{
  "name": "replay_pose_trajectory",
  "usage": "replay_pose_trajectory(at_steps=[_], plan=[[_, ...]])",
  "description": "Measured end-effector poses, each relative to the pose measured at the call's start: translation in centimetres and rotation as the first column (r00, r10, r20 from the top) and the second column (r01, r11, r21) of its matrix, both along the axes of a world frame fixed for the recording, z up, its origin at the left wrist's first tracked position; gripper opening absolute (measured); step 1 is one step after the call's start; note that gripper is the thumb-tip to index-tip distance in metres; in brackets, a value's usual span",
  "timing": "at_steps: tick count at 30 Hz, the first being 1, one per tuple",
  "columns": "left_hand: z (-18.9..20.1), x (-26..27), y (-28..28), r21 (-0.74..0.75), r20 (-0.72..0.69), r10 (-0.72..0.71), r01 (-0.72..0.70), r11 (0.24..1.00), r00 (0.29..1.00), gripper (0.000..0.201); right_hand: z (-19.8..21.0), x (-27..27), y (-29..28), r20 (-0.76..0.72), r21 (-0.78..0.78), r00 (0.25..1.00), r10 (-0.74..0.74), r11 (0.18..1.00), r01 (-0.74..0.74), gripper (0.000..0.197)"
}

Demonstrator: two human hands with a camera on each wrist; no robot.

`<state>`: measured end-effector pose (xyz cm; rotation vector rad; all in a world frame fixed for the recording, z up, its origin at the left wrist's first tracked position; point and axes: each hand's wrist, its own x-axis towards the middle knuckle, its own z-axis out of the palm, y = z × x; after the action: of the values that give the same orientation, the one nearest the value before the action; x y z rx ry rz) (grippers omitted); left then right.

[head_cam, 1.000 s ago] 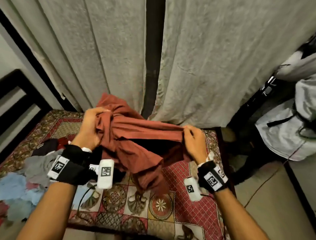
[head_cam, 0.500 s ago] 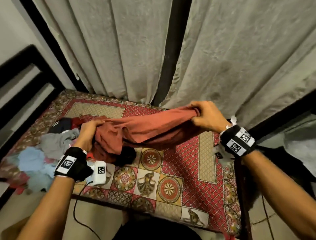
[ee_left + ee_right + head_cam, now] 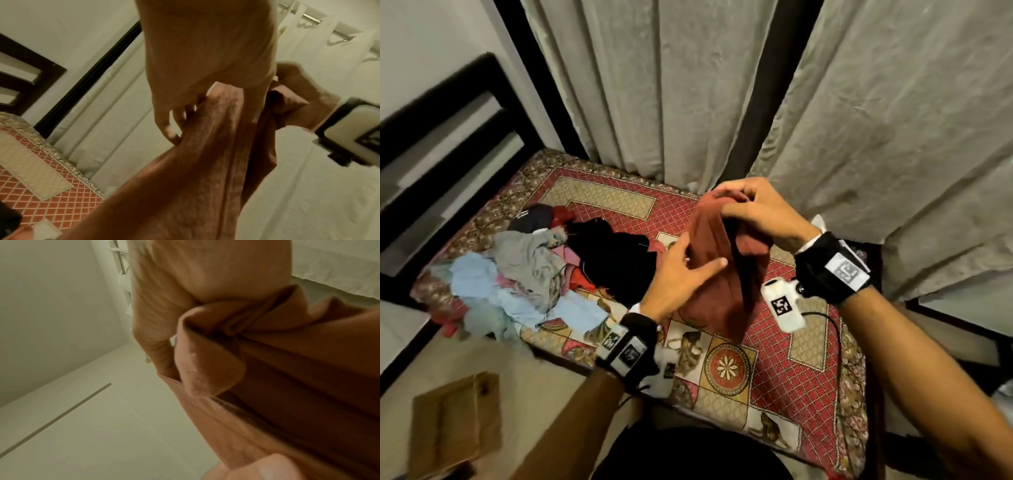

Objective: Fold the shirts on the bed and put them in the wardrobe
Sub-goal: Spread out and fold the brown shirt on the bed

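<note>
The rust-red shirt (image 3: 717, 274) hangs as a long gathered bundle above the right half of the bed (image 3: 808, 373), its lower end trailing down to the patterned bedspread (image 3: 726, 366). The right hand (image 3: 760, 212) holds the bundle's top, fingers and thumb curled round the bunched fabric; the right wrist view shows the cloth knotted into soft rolled folds at the fingers. The left hand (image 3: 681, 270) lies against the bundle lower down, thumb stretched across the front and fingers going behind the cloth; whether they clasp it or only steady it I cannot tell. The fabric looks a soft, finely creased knit. To the left, a loose heap of other garments (image 3: 544, 270), black, grey, pale blue and pink, covers the bed's left part up to its near edge, leaving the quilted, diamond-stitched right part and the near strip bare. Heavy crinkled curtains (image 3: 688, 102) hang close behind the bed's far edge, and a dark slatted headboard (image 3: 431, 137) closes the left end.
</note>
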<state>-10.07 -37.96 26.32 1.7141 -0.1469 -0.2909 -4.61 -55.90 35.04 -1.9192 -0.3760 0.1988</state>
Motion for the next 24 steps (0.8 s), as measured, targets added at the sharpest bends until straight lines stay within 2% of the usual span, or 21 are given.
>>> replay_pose_trajectory(at_steps=[2,4,6,8,9,10,12,14,18,21,24], plan=[[0.1,0.4,-1.1,0.023,0.117,0.115,-0.118,0.993,0.986,0.02,0.3,0.1,-0.3,0.022,-0.026,0.997,-0.077,0.997,0.077,0.025],[-0.1,0.6,-1.3,0.039,0.178,0.186,-0.196,0.98,0.966,0.015,0.6,0.0,-1.6,0.112,-0.119,0.973,-0.2,0.97,0.213,0.036],[-0.1,0.8,-1.5,0.046,0.193,0.224,-0.237,0.971,0.955,0.014,0.8,-0.7,-3.1,0.247,-0.293,0.93,-0.271,0.894,0.338,0.034],[0.5,0.4,-2.3,0.044,0.241,0.217,-0.234,0.971,0.946,0.036,0.9,-1.9,-3.8,0.291,-0.436,0.922,-0.256,0.822,0.366,0.03],[0.7,0.2,-3.0,0.036,0.269,0.197,-0.214,0.976,0.943,0.05,0.8,-2.5,-3.8,0.282,-0.455,0.928,-0.245,0.817,0.354,0.028],[1.1,-0.1,-3.9,0.033,0.292,0.172,-0.19,0.981,0.941,0.06,0.6,-2.9,-3.8,0.274,-0.425,0.929,-0.25,0.835,0.35,0.025],[1.7,-0.4,-5.8,0.015,0.316,0.131,-0.143,0.99,0.94,0.063,0.0,-3.5,-3.8,0.243,-0.286,0.925,-0.293,0.889,0.357,0.022],[1.9,-0.3,-7.4,0.011,0.305,0.106,-0.115,0.993,0.946,0.049,-0.1,-3.9,-4.0,0.237,-0.216,0.914,-0.329,0.9,0.38,0.026],[-0.1,0.1,-8.7,0.204,0.296,0.078,-0.142,0.969,0.952,0.016,1.6,-5.3,-4.5,0.28,-0.234,0.901,-0.33,0.887,0.398,0.022],[-2.4,0.3,-7.9,0.3,0.251,0.078,-0.155,0.941,0.965,0.012,2.7,-5.8,-5.4,0.282,-0.216,0.906,-0.317,0.899,0.382,0.023],[-4.7,0.8,-5.0,0.426,0.183,0.073,-0.146,0.893,0.98,0.02,2.9,-6.2,-6.8,0.198,0.053,0.88,-0.431,0.901,0.43,0.029]])
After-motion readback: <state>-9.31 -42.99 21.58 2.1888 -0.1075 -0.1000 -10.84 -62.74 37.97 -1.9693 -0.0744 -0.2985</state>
